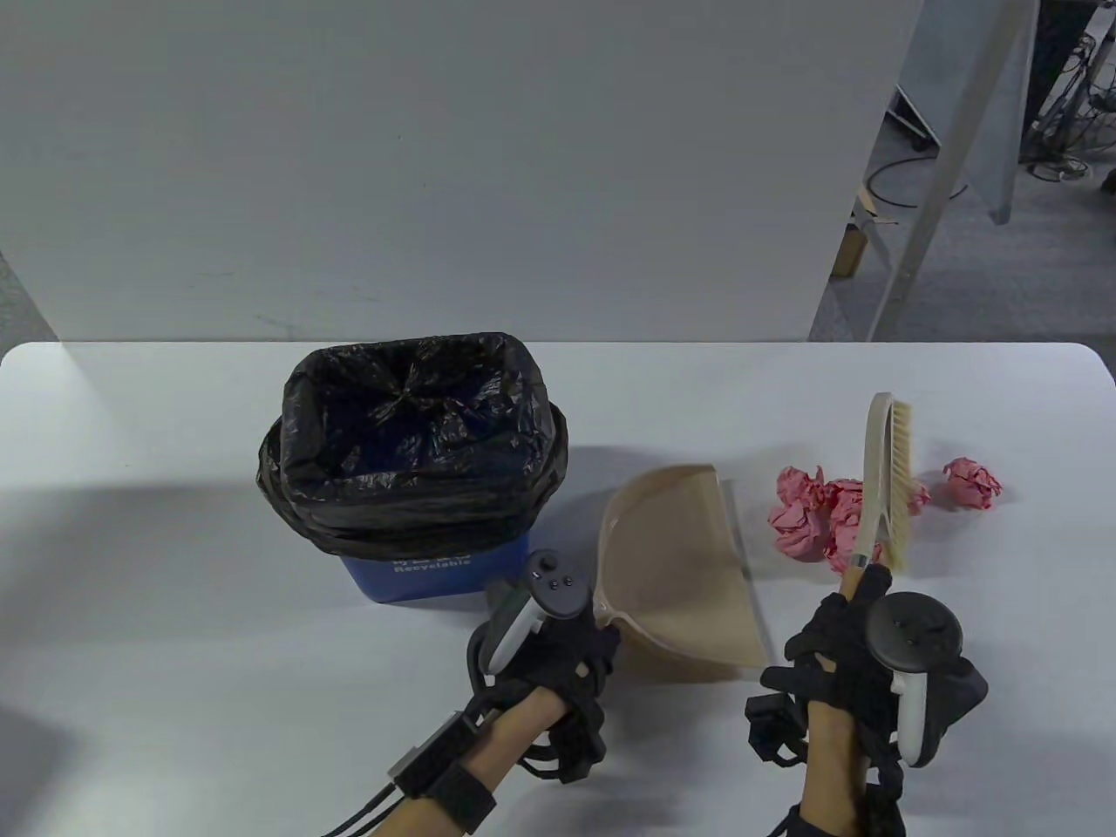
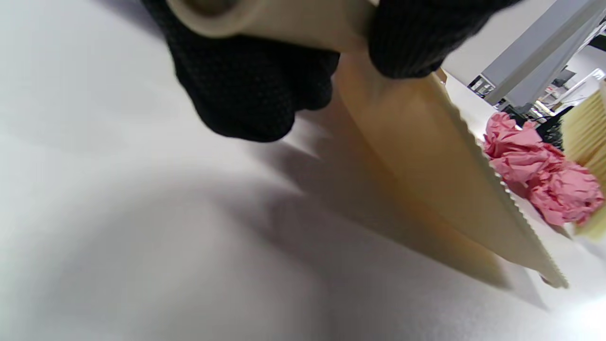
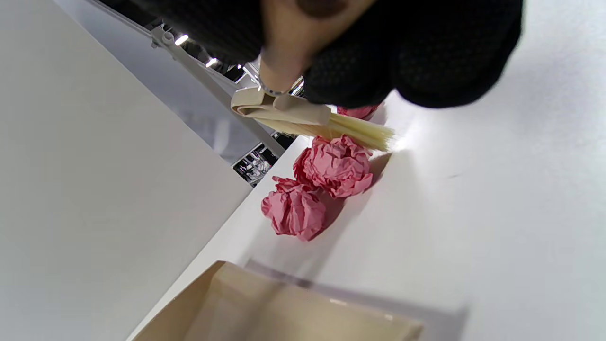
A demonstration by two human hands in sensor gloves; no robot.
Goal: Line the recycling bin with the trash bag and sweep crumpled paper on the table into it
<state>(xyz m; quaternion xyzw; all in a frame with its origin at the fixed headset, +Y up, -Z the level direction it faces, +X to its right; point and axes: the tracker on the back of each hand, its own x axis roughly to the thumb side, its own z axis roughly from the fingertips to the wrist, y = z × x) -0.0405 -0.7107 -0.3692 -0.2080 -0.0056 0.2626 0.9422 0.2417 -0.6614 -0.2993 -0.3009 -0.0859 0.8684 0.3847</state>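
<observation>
Gripping the wooden handle, the right hand (image 1: 841, 645) holds the beige hand brush (image 1: 888, 484) lengthwise away from the person, bristles rightward, over the crumpled pink paper balls (image 1: 811, 519). Left hand (image 1: 558, 649) fingers curl round the beige plastic dustpan (image 1: 680, 567) handle, mouth facing the paper, beside the black-bagged blue recycling bin (image 1: 418, 462).

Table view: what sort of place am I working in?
Likely a lab or workshop recording bay: a plain white table against a grey partition panel, with loose black cables on the grey floor behind.
</observation>
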